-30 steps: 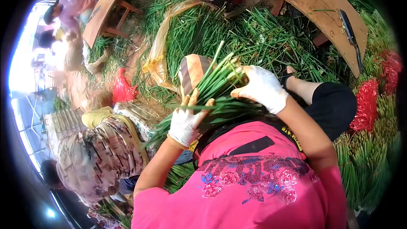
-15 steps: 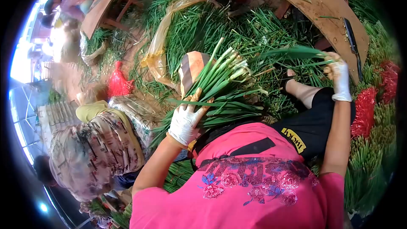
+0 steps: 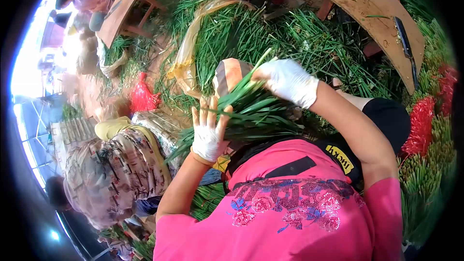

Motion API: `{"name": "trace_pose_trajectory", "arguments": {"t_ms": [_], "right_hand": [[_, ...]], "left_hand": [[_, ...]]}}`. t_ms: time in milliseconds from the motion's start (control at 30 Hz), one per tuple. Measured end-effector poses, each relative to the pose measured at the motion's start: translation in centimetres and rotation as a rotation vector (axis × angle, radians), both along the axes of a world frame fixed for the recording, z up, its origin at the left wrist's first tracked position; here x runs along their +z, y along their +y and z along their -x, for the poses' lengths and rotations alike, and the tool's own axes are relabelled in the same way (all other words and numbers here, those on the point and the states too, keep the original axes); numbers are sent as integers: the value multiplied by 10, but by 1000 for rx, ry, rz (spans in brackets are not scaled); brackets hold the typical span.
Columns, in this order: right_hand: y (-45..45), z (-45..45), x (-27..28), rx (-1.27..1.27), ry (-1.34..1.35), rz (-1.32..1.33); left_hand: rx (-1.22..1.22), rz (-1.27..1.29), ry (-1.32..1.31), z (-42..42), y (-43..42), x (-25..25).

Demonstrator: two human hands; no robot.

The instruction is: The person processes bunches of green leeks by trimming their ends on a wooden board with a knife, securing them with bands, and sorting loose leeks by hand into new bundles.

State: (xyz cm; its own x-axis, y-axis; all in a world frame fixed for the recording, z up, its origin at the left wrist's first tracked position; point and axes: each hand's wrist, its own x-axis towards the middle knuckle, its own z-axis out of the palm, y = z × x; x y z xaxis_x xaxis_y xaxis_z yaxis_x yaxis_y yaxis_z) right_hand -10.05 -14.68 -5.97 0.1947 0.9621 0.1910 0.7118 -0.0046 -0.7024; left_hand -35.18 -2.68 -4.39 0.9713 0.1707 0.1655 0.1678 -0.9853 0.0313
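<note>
A bunch of long green stalks (image 3: 258, 111) lies across the lap, pale ends toward the upper right. My left hand (image 3: 209, 133), in a white glove with bare-looking fingertips, rests against its leafy side with the fingers spread. At the pale ends is my right hand (image 3: 287, 81), gloved too, its fingers closed round stalk ends, which it partly hides. A striped orange and brown rounded object (image 3: 228, 75) shows just behind the bunch.
A wooden board (image 3: 377, 14) with a black-handled knife (image 3: 402, 34) stands at the upper right. Cut greens cover the ground ahead. Red ties (image 3: 419, 125) lie on bundles at right. A co-worker in a patterned shirt (image 3: 113, 174) bends at left.
My right hand went out to the right by the board with a few stalks, then came back to the bunch's pale ends. My left hand stayed at the leafy side, its fingers now more upright.
</note>
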Motion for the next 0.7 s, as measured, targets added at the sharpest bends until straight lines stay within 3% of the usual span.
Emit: {"name": "trace_pose_trajectory", "arguments": {"t_ms": [67,100,133,167,200,233,267,300,333,400,467,600,633,700], "right_hand": [[10,15,9,92,-23,74],[11,13,18,58,31,75],[12,10,26,24,84,78],[7,0,21,-61,222,-118],[1,-11,30,-182,789,-91],[-1,-36,17,-272,365,-378],[-15,-48,49,-489,1000,-354],[-38,-75,39,-628,838,-301],[-60,-103,11,-645,892,-386],[-61,-93,8,-627,844,-169],[-55,-62,15,-506,796,270],[-41,-20,-6,-354,812,325],[-41,-20,0,-432,813,374],[-45,-35,7,-434,738,-10]], "left_hand": [[84,274,29,-10,8,3],[182,447,276,-10,15,-5],[79,380,275,-3,23,-18],[91,401,260,-1,25,-21],[101,423,245,2,26,-24],[101,412,228,4,27,-27],[102,401,210,6,27,-30],[103,390,192,7,26,-33],[90,372,136,6,24,-32],[58,328,23,-1,21,-27],[87,434,41,-2,18,-27],[103,475,106,2,16,-30],[105,503,67,2,15,-30],[108,563,-9,0,13,-27]]}}
